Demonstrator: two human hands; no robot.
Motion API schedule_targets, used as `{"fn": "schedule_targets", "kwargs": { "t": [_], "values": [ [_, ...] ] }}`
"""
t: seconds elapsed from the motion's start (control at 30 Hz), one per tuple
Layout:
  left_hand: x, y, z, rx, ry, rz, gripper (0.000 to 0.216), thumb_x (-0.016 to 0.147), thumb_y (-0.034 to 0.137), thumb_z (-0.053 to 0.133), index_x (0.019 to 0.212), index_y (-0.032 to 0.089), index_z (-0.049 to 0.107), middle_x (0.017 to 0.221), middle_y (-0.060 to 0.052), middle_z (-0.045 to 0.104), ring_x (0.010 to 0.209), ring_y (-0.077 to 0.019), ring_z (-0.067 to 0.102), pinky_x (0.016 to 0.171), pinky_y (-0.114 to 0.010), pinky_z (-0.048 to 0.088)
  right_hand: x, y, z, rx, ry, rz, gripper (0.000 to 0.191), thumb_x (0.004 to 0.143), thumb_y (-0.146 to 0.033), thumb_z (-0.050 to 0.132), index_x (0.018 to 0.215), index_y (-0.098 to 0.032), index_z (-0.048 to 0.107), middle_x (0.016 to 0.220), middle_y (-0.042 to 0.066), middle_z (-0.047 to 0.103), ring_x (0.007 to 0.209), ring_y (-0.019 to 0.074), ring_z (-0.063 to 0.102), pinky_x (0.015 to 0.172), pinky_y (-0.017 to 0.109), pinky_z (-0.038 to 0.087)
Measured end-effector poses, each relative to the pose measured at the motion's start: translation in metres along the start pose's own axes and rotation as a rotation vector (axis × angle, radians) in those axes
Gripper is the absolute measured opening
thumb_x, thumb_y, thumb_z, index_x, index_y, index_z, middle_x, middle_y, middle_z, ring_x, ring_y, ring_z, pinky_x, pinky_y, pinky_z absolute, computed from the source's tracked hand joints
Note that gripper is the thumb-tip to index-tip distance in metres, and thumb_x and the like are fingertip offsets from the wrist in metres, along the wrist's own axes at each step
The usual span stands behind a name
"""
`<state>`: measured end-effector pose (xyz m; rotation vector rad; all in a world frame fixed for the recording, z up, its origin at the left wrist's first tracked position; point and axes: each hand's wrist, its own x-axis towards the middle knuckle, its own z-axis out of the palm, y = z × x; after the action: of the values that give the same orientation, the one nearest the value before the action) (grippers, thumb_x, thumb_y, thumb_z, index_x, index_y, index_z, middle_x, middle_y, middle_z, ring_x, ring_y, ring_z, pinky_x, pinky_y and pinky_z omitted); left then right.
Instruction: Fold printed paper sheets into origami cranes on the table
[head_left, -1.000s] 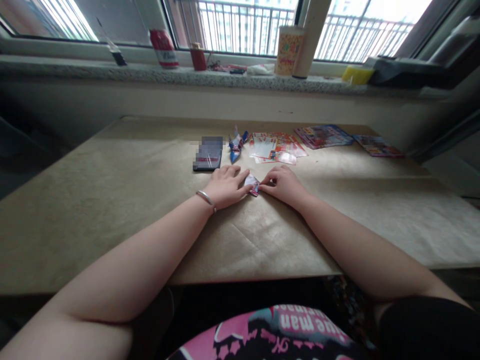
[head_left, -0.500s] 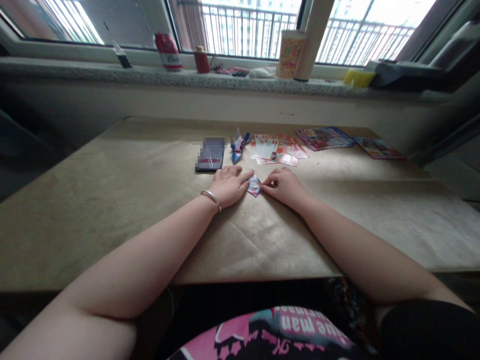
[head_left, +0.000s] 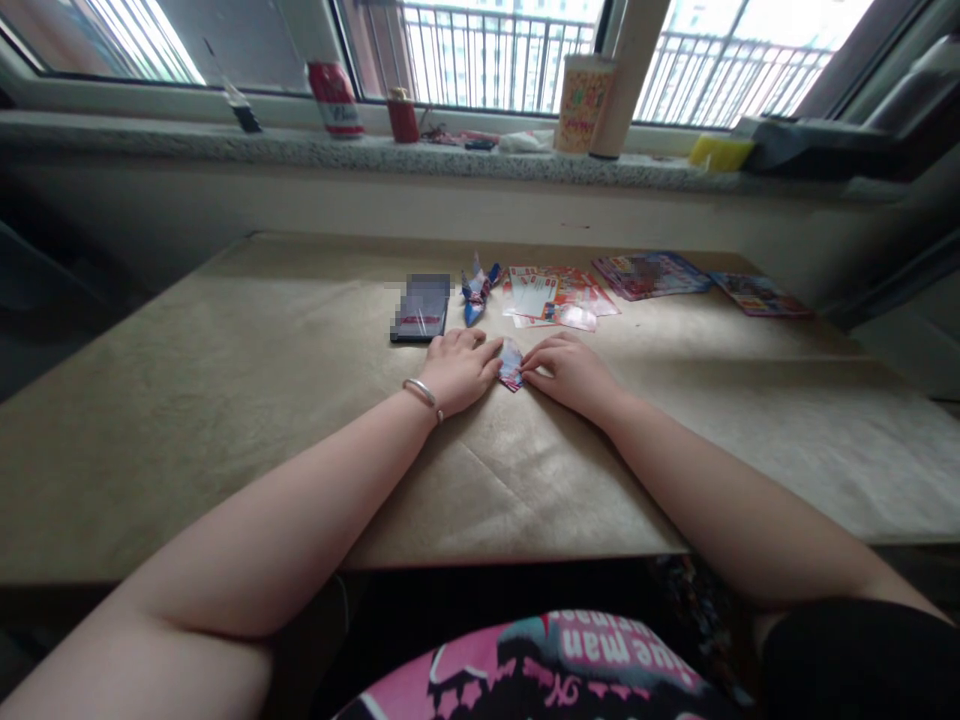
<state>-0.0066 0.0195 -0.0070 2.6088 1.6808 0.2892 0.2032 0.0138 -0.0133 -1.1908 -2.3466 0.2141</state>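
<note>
A small folded piece of printed paper, pale with blue and red edges, lies on the table between my hands. My left hand, with a silver bangle at the wrist, rests palm down with its fingers spread, the thumb and forefinger at the paper's left edge. At its right edge, my right hand pinches the paper between thumb and fingertips. Just beyond sits a folded paper crane in blue, white and red. A dark phone-like device lies to the left of the crane.
Red and white printed sheets lie behind my right hand, with colourful stacked leaflets and another stack farther right. On the windowsill stand a red can, a red bottle, a patterned cup and a yellow sponge-like block.
The folded paper's upper part now shows more between my hands, and its outline looks taller. The left fingertips have drawn back slightly from it. Both arms stay almost in place.
</note>
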Motion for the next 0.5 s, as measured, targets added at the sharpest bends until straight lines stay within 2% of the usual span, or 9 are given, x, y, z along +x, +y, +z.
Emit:
{"fn": "schedule_targets", "kwargs": {
  "t": [0.1, 0.23, 0.5],
  "values": [
    [0.001, -0.001, -0.003, -0.053, 0.019, 0.036, 0.048, 0.091, 0.050, 0.046, 0.132, 0.026, 0.058, 0.135, -0.008, 0.055, 0.126, -0.0298, 0.045, 0.106, -0.046, 0.035, -0.001, 0.001, 0.000, -0.049, 0.017, 0.027, 0.013, 0.085, -0.031, 0.065, 0.087, -0.022, 0.074, 0.096, 0.005, 0.073, 0.097, 0.0225, 0.061, 0.092, 0.037, 0.045],
    [0.003, -0.004, -0.002, -0.129, 0.050, 0.125, 0.039, 0.090, 0.047, 0.051, 0.119, 0.026, 0.067, 0.126, -0.005, 0.062, 0.118, -0.0249, 0.052, 0.104, -0.038, 0.039, -0.002, 0.006, 0.001, -0.069, 0.061, 0.087, 0.028, 0.080, -0.038, 0.070, 0.102, -0.020, 0.073, 0.104, 0.009, 0.071, 0.103, 0.0259, 0.059, 0.094, 0.039, 0.045],
    [0.005, -0.009, -0.001, -0.210, 0.041, 0.178, 0.038, 0.090, 0.039, 0.054, 0.121, 0.023, 0.066, 0.123, -0.006, 0.064, 0.116, -0.0247, 0.055, 0.103, -0.038, 0.040, -0.002, 0.015, 0.004, 0.015, 0.075, 0.106, 0.025, 0.079, -0.036, 0.072, 0.100, -0.021, 0.075, 0.104, 0.008, 0.071, 0.103, 0.0246, 0.061, 0.096, 0.039, 0.044]
  ]
}}
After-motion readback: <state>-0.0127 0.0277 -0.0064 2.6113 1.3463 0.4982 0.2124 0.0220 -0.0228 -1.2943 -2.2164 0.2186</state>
